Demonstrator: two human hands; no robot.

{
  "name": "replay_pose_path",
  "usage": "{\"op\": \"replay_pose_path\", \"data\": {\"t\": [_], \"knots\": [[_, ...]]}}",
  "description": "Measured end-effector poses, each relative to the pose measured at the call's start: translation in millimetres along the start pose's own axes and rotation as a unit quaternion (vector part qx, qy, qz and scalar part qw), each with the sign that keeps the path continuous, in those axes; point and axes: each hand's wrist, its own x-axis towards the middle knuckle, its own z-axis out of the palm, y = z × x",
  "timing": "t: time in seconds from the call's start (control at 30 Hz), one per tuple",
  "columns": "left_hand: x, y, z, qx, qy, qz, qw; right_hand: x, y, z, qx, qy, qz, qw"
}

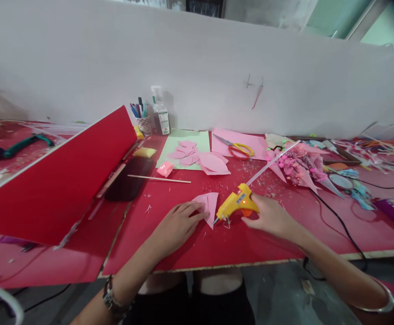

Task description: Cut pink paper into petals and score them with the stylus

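Note:
My right hand (267, 216) is closed round the handle of a yellow glue gun (234, 201), with a long clear glue stick (273, 162) out of its back. The gun's nozzle points down and left, beside the lower tip of a pink paper piece (210, 205). On that paper's left part lie the fingers of my left hand (179, 223), spread and pressing it to the red table. Behind them a thin stick (159, 178) lies on the table. More cut pink pieces (186, 153) rest on a light green sheet (165, 151).
Scissors (235, 146) lie on a pink sheet (257, 143). Pink paper cones (300, 167) are piled right. A red board (71, 180) leans at left near a black phone-like slab (127, 180). A pen cup (144, 124) and bottle (163, 119) stand behind. A black cable (339, 219) crosses the right side.

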Motion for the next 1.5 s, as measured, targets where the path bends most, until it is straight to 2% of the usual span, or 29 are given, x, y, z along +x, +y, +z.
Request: {"op": "replay_pose_path", "data": {"t": [0.3,0.73,1.5], "knots": [[-0.1,-1.4,1.1,-0.003,0.009,0.005,1.0,-1.5,-1.6,1.7,-0.007,-0.009,-0.014,1.0],[0.4,-2.8,3.6,0.005,0.011,0.012,1.0,2.3,-12.1,-9.8,-0.078,-0.05,-0.014,0.996],[0.8,-2.9,3.1,-0.012,0.018,0.014,1.0,11.8,-4.0,-12.3,-0.081,-0.042,-0.001,0.996]]}}
